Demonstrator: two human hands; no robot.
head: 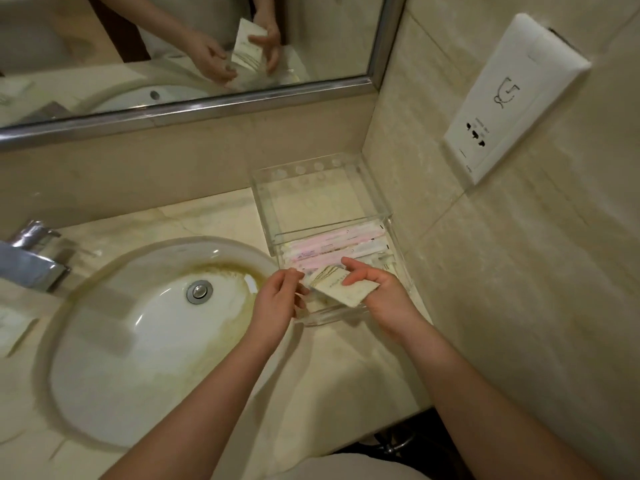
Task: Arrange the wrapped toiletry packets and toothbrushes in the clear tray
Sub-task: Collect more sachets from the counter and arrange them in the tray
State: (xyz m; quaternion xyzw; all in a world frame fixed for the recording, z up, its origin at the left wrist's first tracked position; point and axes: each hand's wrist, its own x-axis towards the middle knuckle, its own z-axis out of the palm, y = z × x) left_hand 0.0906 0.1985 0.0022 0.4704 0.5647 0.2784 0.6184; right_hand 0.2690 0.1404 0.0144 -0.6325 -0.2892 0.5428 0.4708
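A clear acrylic tray (398,271) sits on the marble counter in the corner, right of the sink. Several wrapped toothbrushes (336,242), pink and white, lie across its middle. My right hand (381,292) holds a stack of cream wrapped toiletry packets (343,285) over the tray's front part. The fingertips of my left hand (277,299) pinch the left edge of the same stack. The tray's raised rear section (311,199) with round holes holds nothing. My hands hide the tray's front floor.
A white oval sink (138,341) with a stained rim fills the left, with a chrome faucet (31,258) at its far left. A mirror (173,46) hangs behind. A white wall socket panel (512,98) is on the right wall. A white packet (14,327) lies at the left edge.
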